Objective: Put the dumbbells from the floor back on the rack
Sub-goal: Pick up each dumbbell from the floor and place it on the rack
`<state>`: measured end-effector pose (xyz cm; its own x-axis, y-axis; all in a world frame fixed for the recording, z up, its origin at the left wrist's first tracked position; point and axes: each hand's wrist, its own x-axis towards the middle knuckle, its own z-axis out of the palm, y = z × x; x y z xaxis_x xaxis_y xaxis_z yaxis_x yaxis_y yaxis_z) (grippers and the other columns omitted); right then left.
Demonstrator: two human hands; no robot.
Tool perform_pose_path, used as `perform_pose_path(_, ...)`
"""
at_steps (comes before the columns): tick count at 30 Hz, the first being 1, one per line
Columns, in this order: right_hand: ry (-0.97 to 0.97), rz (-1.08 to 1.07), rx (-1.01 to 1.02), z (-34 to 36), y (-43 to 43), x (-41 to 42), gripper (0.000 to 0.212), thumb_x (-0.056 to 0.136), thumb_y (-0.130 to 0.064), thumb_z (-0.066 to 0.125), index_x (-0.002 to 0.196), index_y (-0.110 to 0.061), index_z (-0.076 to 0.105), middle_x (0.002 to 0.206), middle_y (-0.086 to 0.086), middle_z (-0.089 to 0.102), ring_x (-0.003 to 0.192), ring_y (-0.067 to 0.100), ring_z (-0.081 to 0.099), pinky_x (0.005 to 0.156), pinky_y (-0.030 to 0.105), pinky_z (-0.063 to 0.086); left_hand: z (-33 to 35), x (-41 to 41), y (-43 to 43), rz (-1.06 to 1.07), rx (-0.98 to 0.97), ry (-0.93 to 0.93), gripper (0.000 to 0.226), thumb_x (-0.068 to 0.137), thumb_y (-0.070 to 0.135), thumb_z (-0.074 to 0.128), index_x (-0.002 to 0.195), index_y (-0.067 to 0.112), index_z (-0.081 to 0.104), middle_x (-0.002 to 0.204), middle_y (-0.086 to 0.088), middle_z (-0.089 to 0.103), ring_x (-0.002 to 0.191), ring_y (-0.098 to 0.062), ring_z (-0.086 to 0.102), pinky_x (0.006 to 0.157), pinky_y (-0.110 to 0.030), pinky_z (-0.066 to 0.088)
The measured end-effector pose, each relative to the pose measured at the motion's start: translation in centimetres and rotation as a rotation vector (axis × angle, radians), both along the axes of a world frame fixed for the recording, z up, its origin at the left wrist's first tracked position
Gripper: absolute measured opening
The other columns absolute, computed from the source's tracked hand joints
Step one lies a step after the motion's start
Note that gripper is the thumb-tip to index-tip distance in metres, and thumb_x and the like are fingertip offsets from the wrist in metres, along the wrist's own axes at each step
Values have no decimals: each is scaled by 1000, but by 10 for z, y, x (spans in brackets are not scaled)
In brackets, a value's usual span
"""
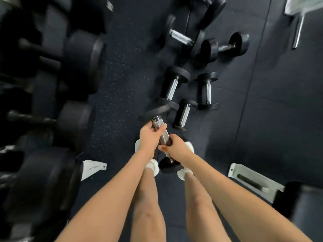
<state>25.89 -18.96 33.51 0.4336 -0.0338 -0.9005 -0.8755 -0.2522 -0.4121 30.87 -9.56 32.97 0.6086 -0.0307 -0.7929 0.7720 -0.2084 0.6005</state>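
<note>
Head view. Both your hands are closed round the knurled chrome handle of one dumbbell (161,135). Your left hand (150,135) wraps the upper part of the handle, just below the far head; your right hand (174,145) wraps the lower part, just above the near head. The two hands sit close together on the bar, almost touching. The held dumbbell lies tilted, its far head up and to the left, its near head down between your white shoes (153,165). Whether it is off the floor (122,84) cannot be told.

Relative to the held dumbbell: a small dumbbell (183,114) lies on the floor just to its right. Beyond that, a second one (173,88) lies just past the held dumbbell's far head, and a third (208,91) lies farther right. Farther off still, a fourth (225,46) and a larger fifth (181,37) lie on the floor, well apart from the held one.

The rack (52,105) stands to the left of the held dumbbell, blurred, loaded with large black dumbbells whose heads face you. A white rack foot (92,167) sits on the floor left of your shoes. A white bracket (251,179) lies on the floor to the right of your shoes.
</note>
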Motion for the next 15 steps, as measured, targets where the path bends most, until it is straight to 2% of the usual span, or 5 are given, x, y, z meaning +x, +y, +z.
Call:
perform_pose_path(2, -47, 18, 17, 64, 1, 9, 25, 86, -17, 65, 105, -10, 49, 85, 1, 58, 71, 15, 56, 60, 23, 44, 63, 7, 3, 31, -12, -42, 13, 86, 12, 65, 99, 10, 63, 80, 7, 67, 73, -1, 63, 57, -4, 48)
perform_pose_path(4, -107, 46, 30, 121, 3, 19, 32, 86, -13, 64, 113, -7, 48, 91, 3, 58, 72, 13, 55, 63, 23, 45, 120, 14, 7, 62, -13, -87, 9, 86, 13, 66, 94, 14, 63, 79, 8, 66, 73, -1, 62, 61, -9, 50)
perform_pose_path(7, -174, 98, 74, 197, 8, 35, 33, 88, -11, 62, 115, -8, 45, 100, 7, 58, 77, 15, 58, 58, 19, 45, 197, 24, 15, 134, -7, -150, 8, 84, 13, 68, 91, 16, 64, 81, 7, 66, 76, -4, 63, 71, -21, 52)
perform_pose_path(11, -280, 202, 109, 280, 22, 60, 29, 87, -10, 63, 110, -9, 44, 103, 12, 59, 79, 19, 61, 54, 18, 50, 286, 38, 34, 249, 19, -241, 9, 82, 15, 71, 78, 19, 64, 84, -2, 68, 88, -19, 65, 88, -41, 55)
perform_pose_path(15, -390, 318, 142, 345, 52, 92, 29, 86, -9, 62, 111, -10, 46, 100, 13, 61, 76, 20, 62, 59, 25, 53, 352, 58, 67, 389, 34, -337, 15, 79, 18, 74, 71, 23, 62, 78, 2, 67, 96, -26, 67, 90, -46, 54)
